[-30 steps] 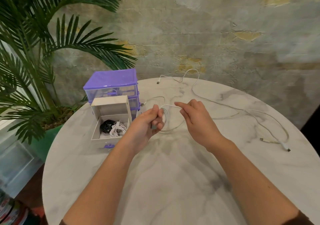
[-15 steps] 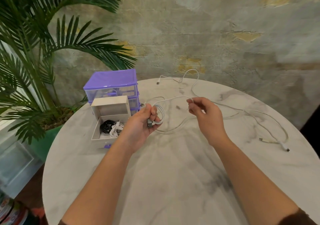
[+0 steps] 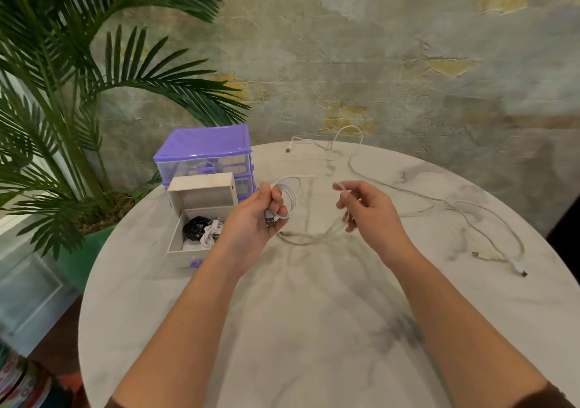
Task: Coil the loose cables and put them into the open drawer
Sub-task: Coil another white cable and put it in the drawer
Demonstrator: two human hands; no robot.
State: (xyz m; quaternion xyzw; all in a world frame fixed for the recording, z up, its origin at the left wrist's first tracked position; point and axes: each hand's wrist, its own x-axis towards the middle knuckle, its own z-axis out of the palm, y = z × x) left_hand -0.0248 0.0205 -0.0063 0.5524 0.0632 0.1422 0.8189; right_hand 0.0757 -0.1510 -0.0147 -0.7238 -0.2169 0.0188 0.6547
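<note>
Left hand [image 3: 254, 219] — white cable [image 3: 290, 200] gripped

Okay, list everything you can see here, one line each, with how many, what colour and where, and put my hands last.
table: one, white marbled, round, fills the foreground.
drawer unit: one, purple and clear, far left of the table.
open drawer: one, pale, pulled out in front of the unit.
coiled cables: two bundles, one black, one white, inside the drawer.
held cable: one, white, partly coiled, between the hands.
loose cables: white, count unclear, strewn across the far and right side of the table.
palm plant: one, green, left of the table.
pot: one, green, under the plant.
wall: grey, patchy, behind.
left hand: grips the coil.
right hand: pinches the cable's free run.
</note>
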